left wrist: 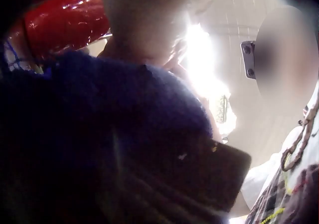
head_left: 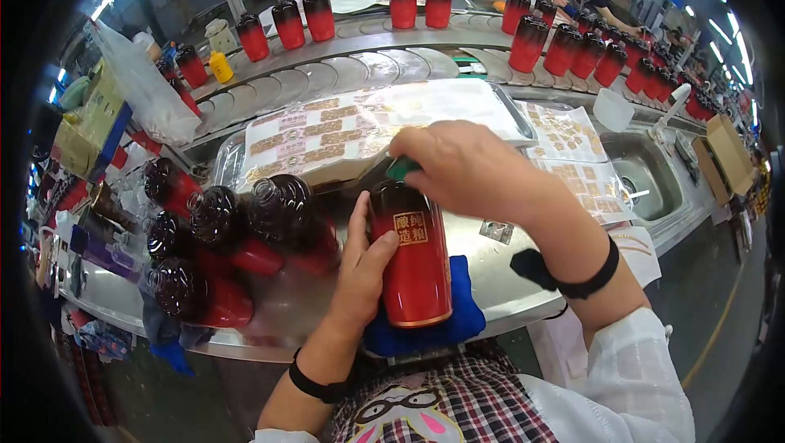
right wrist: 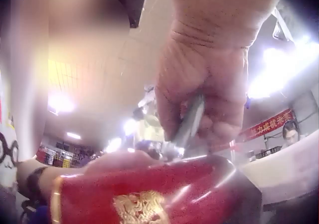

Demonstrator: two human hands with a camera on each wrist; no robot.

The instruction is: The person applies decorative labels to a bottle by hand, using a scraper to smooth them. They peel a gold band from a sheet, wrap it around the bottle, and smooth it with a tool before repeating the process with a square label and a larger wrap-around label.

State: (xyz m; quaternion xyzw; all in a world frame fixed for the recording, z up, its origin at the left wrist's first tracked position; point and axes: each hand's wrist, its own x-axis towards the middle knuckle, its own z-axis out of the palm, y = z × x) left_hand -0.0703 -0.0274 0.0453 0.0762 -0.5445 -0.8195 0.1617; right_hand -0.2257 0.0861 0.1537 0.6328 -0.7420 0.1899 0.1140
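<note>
Our left hand (head_left: 360,267) grips the red bottle (head_left: 413,259) on the blue cloth (head_left: 458,320) beneath it; our right hand (head_left: 466,169) curls round its green cap (head_left: 401,169). If we twist hard, we judge the glossy bottle could slip and roll off the bench (head_left: 495,259).

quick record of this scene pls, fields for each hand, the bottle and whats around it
item: red-sleeved dark glass bottle with gold-lettered label, neck pointing away from the person
left: left hand grips the bottle's side, thumb on its front
right: right hand pinches a small green object at the bottle's top; what it is, unclear
under: blue cloth pad on shiny steel table
left side: more dark bottles lying down
behind: printed label sheets; curved steel conveyor carrying upright red bottles
</note>
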